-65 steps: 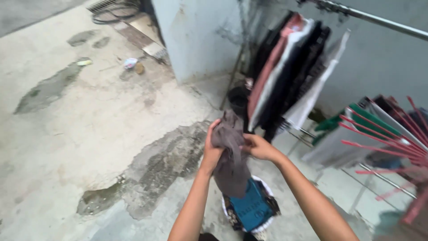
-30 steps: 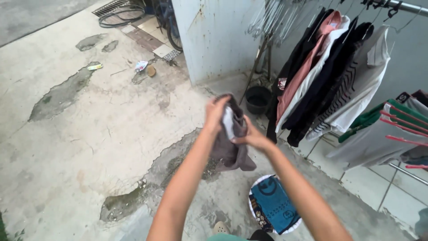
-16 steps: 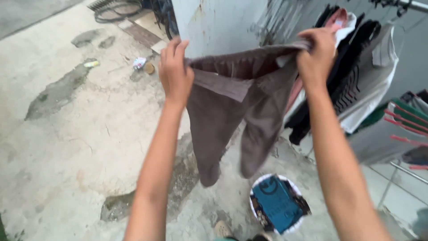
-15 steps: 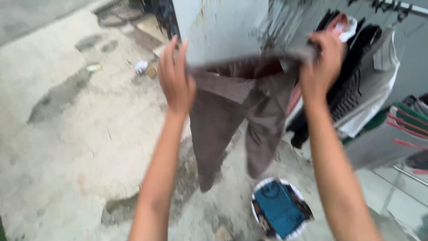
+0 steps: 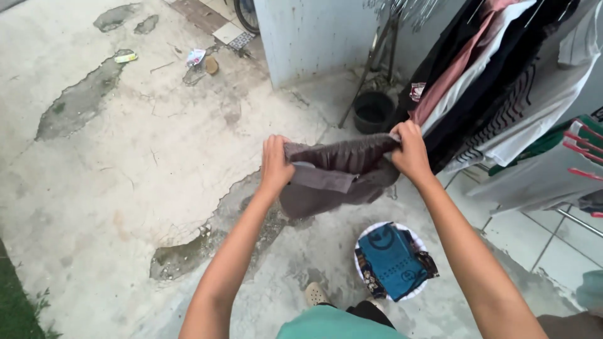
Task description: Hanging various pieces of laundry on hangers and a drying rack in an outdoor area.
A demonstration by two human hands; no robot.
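Grey-brown trousers (image 5: 339,172) hang stretched by the waistband between both hands, in the air above the cracked concrete floor (image 5: 125,169). Left hand (image 5: 276,164) is closed on one end of the waistband, right hand (image 5: 411,150) is closed on the other end, and the legs sag bunched below. Just under them, on the floor, stands a white basket (image 5: 377,229) with a blue garment (image 5: 392,263) in it. Hung clothes (image 5: 490,81) fill the rack at the right; a black bucket (image 5: 374,112) sits by the wall.
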